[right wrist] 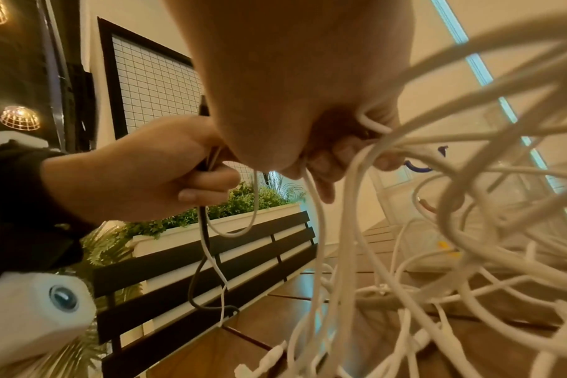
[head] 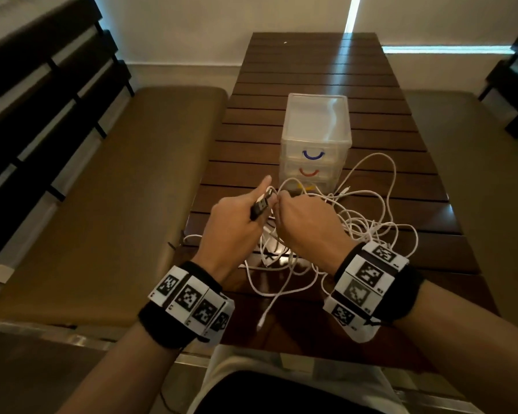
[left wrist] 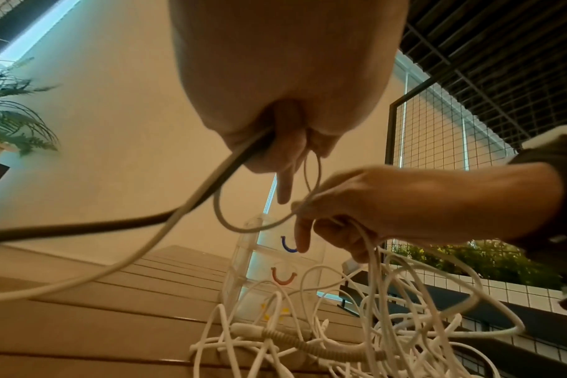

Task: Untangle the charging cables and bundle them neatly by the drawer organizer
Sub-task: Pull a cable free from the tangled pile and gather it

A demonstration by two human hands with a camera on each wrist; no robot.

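Note:
A tangle of white charging cables [head: 353, 225] lies on the slatted wooden table [head: 311, 79], right in front of a clear plastic drawer organizer [head: 316, 127] with blue and red handles. My left hand [head: 237, 222] is raised over the near edge and grips a black cable with a USB plug [head: 259, 207] together with a white strand; its forefinger points forward. My right hand [head: 305, 222], touching close beside it, pinches white strands lifted from the tangle [right wrist: 369, 153]. In the left wrist view the black cable [left wrist: 114, 225] runs out of my fist.
Brown padded benches [head: 108, 186] flank the table on both sides. A loose white cable end [head: 262, 322] hangs over the table's near edge. Dark slatted backrests [head: 42, 94] stand at the left. The far half of the table holds nothing in view.

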